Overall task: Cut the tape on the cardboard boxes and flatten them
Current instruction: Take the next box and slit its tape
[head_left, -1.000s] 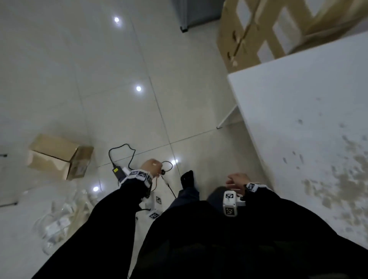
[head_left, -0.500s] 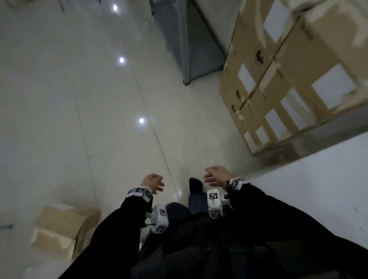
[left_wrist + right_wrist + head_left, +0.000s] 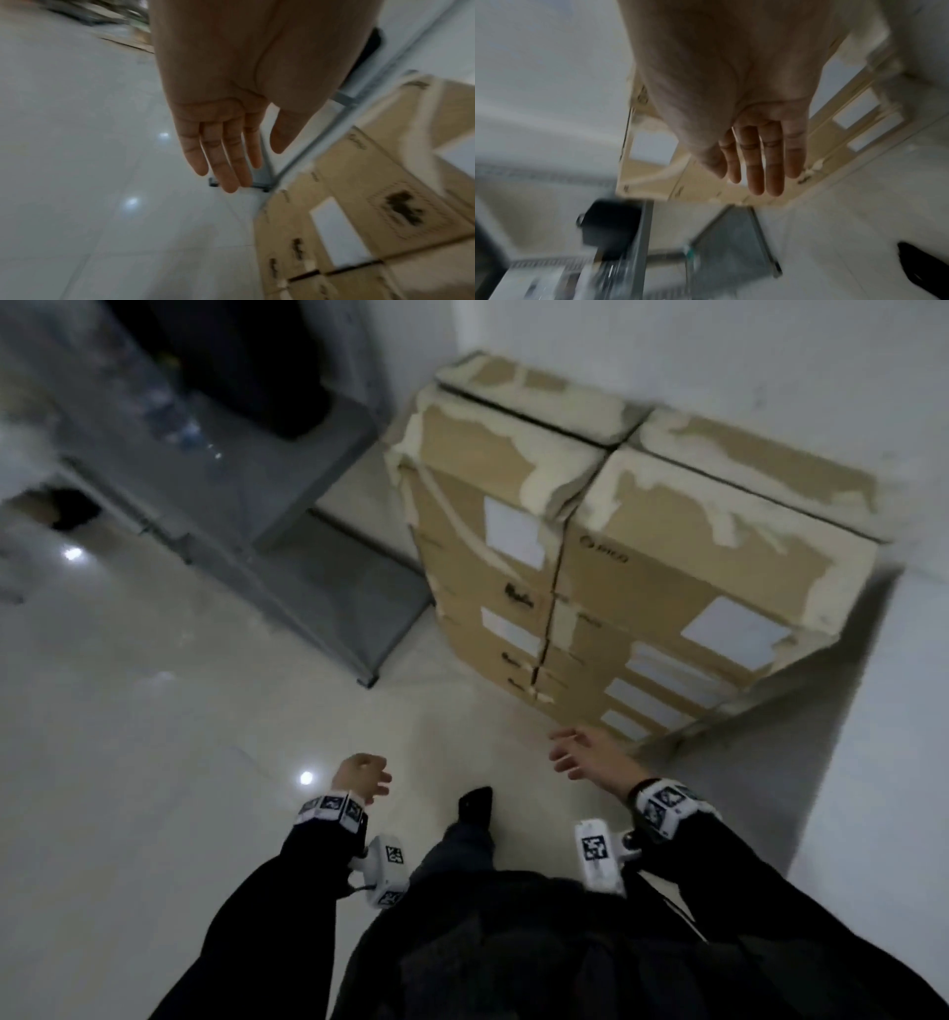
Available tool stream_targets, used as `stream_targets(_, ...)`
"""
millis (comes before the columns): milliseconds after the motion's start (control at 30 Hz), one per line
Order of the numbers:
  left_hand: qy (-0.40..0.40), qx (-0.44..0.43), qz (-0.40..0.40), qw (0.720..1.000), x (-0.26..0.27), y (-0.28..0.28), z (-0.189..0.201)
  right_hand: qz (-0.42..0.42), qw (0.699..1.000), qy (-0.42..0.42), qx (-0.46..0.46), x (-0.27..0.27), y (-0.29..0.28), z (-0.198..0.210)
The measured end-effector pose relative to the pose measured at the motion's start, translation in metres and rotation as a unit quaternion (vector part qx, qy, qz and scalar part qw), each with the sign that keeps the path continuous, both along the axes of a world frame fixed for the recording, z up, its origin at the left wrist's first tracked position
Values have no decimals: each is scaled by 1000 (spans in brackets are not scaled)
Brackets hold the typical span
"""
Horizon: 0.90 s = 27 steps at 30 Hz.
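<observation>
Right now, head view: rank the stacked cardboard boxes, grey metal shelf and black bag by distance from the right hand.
From the right hand:
1. Stacked cardboard boxes, just ahead against the wall, not touched.
2. Grey metal shelf, ahead and left, beside the boxes.
3. Black bag, far left, up on the shelf.

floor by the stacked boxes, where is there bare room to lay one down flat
Bare tile floor spreads left of the left hand, in front of the grey shelf unit. A narrower bare strip lies between that unit's foot and the stacked cardboard boxes. It is crowded on the right, where the boxes sit against the white wall.
</observation>
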<state>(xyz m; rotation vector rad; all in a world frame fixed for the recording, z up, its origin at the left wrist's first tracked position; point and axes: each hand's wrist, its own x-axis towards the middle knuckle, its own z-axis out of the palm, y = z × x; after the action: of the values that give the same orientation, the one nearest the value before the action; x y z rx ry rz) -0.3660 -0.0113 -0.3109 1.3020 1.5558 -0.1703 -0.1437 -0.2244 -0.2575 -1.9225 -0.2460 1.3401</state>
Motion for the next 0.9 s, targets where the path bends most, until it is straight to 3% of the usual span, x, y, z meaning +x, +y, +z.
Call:
stream_targets(133, -88, 78, -168, 979, 127, 42, 35, -226, 974, -13, 6, 49, -43, 13)
stream_targets(300, -291, 97, -316, 898, 277, 32, 112, -501, 857, -108, 53, 97, -95, 42)
stream_targets(400, -361, 173, -352, 846, 349, 20, 146, -580, 795, -159, 77, 138, -105, 56)
stream_targets(500, -314, 267, -351, 841, 406, 14, 161, -596, 772, -196, 97, 187, -98, 66)
stream_targets(567, -260, 290, -367, 845, 434, 12, 159, -582, 784, -194, 92, 220, -90, 66)
stream_targets(733, -113, 302, -409, 854, 461, 8, 150, -483, 863, -145, 44, 271, -68, 61)
stream_targets(900, 11, 342, -471, 813, 474, 8, 149, -417, 898, -142, -19, 286, -65, 49)
